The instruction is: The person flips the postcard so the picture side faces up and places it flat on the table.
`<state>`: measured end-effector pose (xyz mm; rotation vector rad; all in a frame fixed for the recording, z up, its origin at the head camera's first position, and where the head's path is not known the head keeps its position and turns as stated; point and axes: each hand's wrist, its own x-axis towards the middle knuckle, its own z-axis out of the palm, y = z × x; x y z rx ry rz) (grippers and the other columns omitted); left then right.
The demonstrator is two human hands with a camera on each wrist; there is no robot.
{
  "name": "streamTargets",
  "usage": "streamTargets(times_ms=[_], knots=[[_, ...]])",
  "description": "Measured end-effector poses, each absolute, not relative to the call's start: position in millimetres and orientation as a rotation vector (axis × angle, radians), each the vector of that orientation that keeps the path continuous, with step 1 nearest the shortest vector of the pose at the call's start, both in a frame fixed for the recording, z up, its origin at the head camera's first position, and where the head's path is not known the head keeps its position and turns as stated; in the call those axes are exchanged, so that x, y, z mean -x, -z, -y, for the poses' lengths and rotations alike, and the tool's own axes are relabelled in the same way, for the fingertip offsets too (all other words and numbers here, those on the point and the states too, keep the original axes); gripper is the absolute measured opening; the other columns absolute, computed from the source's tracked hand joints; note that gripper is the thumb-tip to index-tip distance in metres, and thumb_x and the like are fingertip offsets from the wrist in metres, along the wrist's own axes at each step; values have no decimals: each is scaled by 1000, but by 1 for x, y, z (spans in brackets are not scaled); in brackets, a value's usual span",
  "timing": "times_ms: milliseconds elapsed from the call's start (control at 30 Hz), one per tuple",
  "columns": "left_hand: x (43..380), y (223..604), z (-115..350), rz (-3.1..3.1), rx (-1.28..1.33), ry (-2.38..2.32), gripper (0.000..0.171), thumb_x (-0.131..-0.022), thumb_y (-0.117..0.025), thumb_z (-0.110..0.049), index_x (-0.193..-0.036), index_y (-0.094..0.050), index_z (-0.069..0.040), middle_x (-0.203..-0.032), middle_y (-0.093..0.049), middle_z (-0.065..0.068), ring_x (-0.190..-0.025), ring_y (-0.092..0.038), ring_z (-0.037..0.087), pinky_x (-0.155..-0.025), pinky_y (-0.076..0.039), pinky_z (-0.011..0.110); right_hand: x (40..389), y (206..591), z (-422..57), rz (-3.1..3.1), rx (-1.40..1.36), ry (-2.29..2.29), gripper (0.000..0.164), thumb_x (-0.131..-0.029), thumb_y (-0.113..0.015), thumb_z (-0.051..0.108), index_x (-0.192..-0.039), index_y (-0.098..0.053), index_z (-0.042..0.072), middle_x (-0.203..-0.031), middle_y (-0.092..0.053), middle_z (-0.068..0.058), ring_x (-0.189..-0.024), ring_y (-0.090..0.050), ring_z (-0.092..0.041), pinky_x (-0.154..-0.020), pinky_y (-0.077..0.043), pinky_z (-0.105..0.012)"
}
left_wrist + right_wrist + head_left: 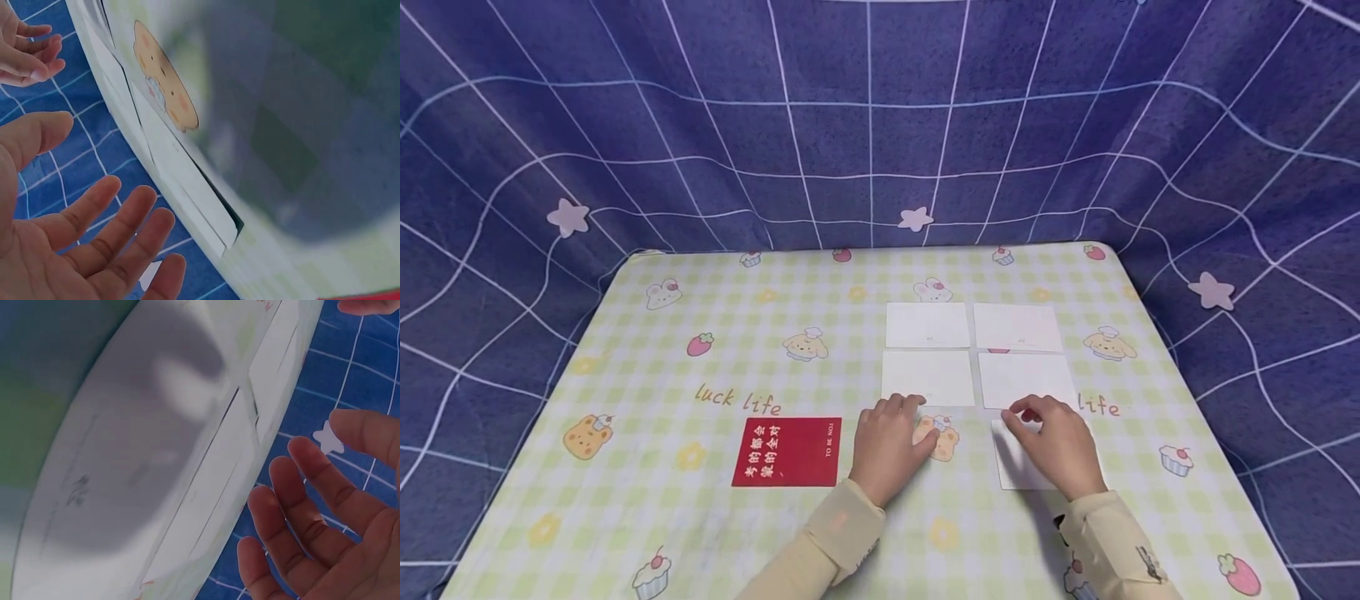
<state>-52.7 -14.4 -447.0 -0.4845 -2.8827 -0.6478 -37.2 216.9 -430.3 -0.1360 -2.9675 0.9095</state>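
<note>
My left hand hovers palm-down over the cloth, its fingers loosely spread near the lower edge of a white card; it holds nothing. In the left wrist view the fingers are relaxed and apart. My right hand is above another white card, covering part of it and shading it. Its fingers bend slightly in the right wrist view, nothing between them and the thumb. Three more white cards, at upper left, upper right and lower right, complete a two-by-two block.
To the left of my left hand lies a red card with white lettering. A green-and-white checked tablecloth with cartoon prints covers the table. Behind and beside the table hangs a blue grid-patterned cloth with stars.
</note>
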Motion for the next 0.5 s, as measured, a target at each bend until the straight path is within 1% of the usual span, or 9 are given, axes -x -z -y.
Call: streamTargets(times_ms=[100, 267, 400, 500], knots=[[51, 449, 11, 2886, 507, 643, 41, -86, -80, -33, -119, -71, -11, -105, -70, 7, -97, -66, 26, -81, -49, 43, 36, 432, -222, 2970, 150, -912, 23, -95, -72, 30, -103, -76, 10, -93, -68, -8, -87, -64, -30, -78, -48, -49], [48, 452, 4, 2874, 544, 686, 40, -85, -81, -33, -118, -71, -11, -103, -71, 3, -94, -66, 24, -81, -48, 43, 33, 436, -229, 2962, 174, -923, 21, -95, -72, 30, -101, -76, 9, -91, -67, -8, -84, -63, -28, -76, -48, -47], [47, 455, -2, 2878, 572, 706, 40, -85, -81, -33, -117, -71, -12, -103, -71, 2, -95, -65, 23, -80, -47, 40, 32, 439, -236, 2984, 219, -920, 23, -95, -71, 31, -101, -75, 9, -93, -68, -8, -84, -63, -27, -76, -47, -46], [46, 456, -8, 2884, 588, 689, 41, -84, -81, -34, -118, -71, -13, -104, -71, 0, -95, -65, 22, -80, -47, 38, 31, 440, -241, 2993, 235, -908, 24, -96, -70, 31, -102, -75, 8, -95, -68, -10, -85, -63, -28, -76, -47, -47]])
